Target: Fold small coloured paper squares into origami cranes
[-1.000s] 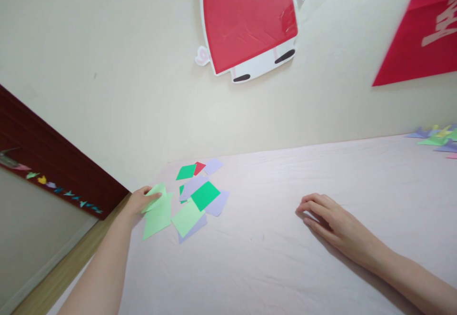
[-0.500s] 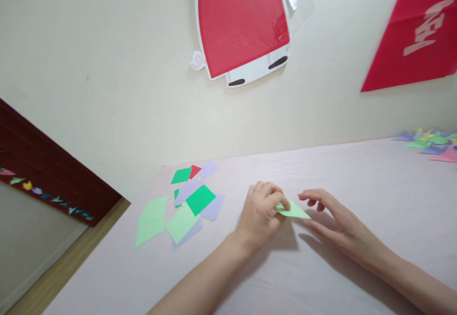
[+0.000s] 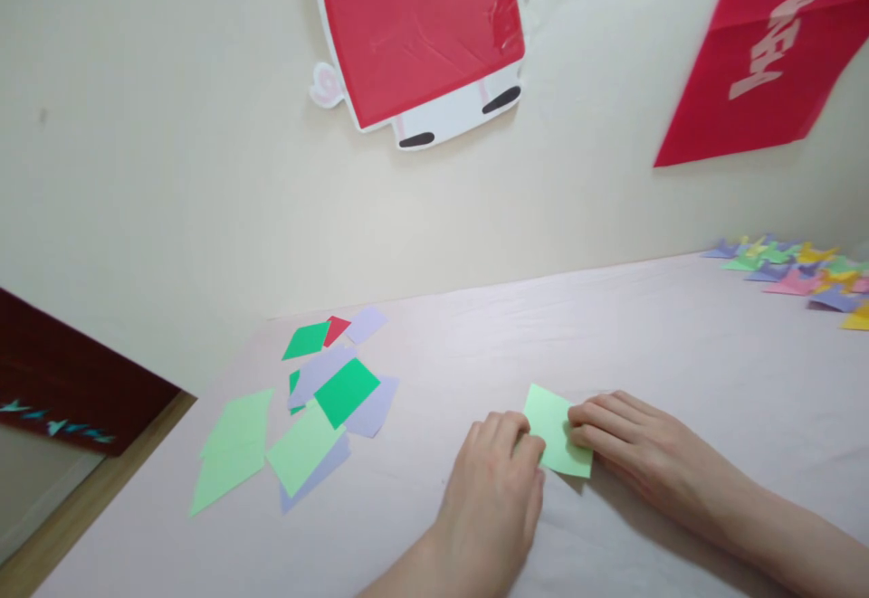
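A light green sheet of paper (image 3: 555, 428) lies between my two hands, close to the table surface, its near corner casting a small shadow. My left hand (image 3: 494, 480) grips its left edge with curled fingers; the thumb is mostly hidden. On the opposite side my right hand (image 3: 635, 440) has its fingers bent over the right edge of the sheet, with its thumb tucked out of sight beneath.
Loose square papers lie to the left, among them a dark green sheet (image 3: 348, 392), a light green sheet (image 3: 237, 444) and a red piece (image 3: 336, 330). Folded colourful paper shapes (image 3: 794, 281) crowd the far right. A wall (image 3: 204, 173) borders the pale cloth-covered table (image 3: 462, 354).
The paper was tilted and held by my left hand alone; now it faces up, lower down. My right hand has closed on its right edge. The view has shifted right.
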A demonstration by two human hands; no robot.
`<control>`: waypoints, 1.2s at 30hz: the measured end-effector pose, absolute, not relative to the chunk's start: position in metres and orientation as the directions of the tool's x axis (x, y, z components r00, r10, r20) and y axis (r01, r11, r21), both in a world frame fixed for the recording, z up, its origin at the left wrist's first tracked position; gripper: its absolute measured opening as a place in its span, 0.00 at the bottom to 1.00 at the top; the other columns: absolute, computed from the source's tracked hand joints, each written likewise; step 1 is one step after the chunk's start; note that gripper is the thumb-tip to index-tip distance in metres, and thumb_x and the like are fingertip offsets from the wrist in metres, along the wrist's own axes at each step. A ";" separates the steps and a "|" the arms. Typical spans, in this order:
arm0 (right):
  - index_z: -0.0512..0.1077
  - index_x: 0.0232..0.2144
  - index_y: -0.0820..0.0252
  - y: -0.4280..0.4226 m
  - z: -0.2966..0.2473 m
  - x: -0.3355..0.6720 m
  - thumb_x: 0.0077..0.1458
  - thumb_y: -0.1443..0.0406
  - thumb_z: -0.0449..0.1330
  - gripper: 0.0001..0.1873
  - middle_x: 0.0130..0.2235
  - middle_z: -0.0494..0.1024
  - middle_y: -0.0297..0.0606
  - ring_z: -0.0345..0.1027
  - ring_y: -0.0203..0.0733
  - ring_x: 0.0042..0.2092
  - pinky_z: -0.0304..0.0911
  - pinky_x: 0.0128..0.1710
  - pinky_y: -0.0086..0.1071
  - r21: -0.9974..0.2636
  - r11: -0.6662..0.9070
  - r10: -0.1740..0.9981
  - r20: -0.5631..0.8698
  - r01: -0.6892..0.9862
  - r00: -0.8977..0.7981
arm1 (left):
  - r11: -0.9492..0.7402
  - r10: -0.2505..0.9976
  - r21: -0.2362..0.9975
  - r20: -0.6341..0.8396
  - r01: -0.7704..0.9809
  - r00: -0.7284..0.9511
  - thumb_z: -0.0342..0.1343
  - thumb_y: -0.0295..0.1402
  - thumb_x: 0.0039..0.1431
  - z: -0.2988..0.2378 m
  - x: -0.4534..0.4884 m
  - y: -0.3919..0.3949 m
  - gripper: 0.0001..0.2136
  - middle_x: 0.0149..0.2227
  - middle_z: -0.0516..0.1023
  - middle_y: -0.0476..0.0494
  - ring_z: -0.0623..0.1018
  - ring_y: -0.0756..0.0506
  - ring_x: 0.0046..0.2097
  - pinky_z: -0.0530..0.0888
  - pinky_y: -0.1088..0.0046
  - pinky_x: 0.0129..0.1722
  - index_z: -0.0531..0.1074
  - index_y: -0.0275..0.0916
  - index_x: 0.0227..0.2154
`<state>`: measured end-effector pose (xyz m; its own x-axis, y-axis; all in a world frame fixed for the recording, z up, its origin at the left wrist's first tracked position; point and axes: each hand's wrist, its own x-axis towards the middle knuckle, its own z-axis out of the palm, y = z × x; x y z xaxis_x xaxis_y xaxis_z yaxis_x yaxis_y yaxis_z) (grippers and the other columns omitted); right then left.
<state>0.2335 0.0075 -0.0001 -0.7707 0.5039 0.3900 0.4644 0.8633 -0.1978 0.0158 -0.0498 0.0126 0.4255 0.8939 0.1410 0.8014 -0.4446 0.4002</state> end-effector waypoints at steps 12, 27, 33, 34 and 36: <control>0.69 0.37 0.55 0.029 0.006 0.213 0.59 0.61 0.54 0.06 0.29 0.76 0.32 0.69 0.39 0.30 0.63 0.31 0.31 -0.690 0.348 0.893 0.040 0.635 -0.447 | -0.450 0.890 0.221 0.190 0.865 0.414 0.54 0.26 0.54 -0.012 0.017 -0.062 0.32 0.60 0.64 0.28 0.71 0.32 0.53 0.72 0.53 0.50 0.54 0.33 0.63; 0.66 0.31 0.55 0.033 -0.002 0.203 0.59 0.63 0.51 0.06 0.31 0.76 0.33 0.70 0.40 0.32 0.62 0.33 0.32 -0.617 0.385 0.898 0.077 0.686 -0.434 | -0.485 0.871 0.152 0.171 0.861 0.460 0.49 0.34 0.63 -0.010 0.020 -0.057 0.22 0.59 0.68 0.39 0.69 0.37 0.51 0.71 0.58 0.49 0.62 0.32 0.59; 0.67 0.31 0.55 0.035 -0.005 0.203 0.58 0.63 0.51 0.06 0.31 0.76 0.32 0.70 0.40 0.31 0.61 0.32 0.31 -0.595 0.399 0.898 0.099 0.698 -0.429 | -0.490 0.867 0.137 0.180 0.861 0.465 0.48 0.35 0.64 -0.009 0.020 -0.056 0.23 0.58 0.69 0.40 0.68 0.38 0.50 0.71 0.59 0.48 0.61 0.32 0.60; 0.67 0.31 0.55 0.035 -0.006 0.203 0.58 0.63 0.51 0.06 0.31 0.76 0.32 0.70 0.40 0.31 0.62 0.32 0.31 -0.593 0.401 0.898 0.104 0.698 -0.428 | -0.488 0.868 0.131 0.180 0.863 0.464 0.48 0.35 0.65 -0.009 0.020 -0.056 0.23 0.58 0.69 0.40 0.68 0.38 0.50 0.71 0.59 0.48 0.61 0.32 0.60; 0.67 0.31 0.55 0.035 -0.006 0.203 0.58 0.63 0.51 0.06 0.31 0.76 0.32 0.70 0.40 0.31 0.62 0.32 0.31 -0.587 0.406 0.897 0.112 0.700 -0.427 | -0.486 0.868 0.115 0.185 0.867 0.462 0.47 0.36 0.65 -0.008 0.021 -0.055 0.23 0.58 0.69 0.40 0.68 0.38 0.50 0.70 0.59 0.48 0.61 0.32 0.60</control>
<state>0.2034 0.0346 -0.0064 -0.4265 0.8975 0.1124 0.7001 0.4063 -0.5873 0.0206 -0.0551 -0.0084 0.4617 0.8675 0.1850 0.8666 -0.4857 0.1148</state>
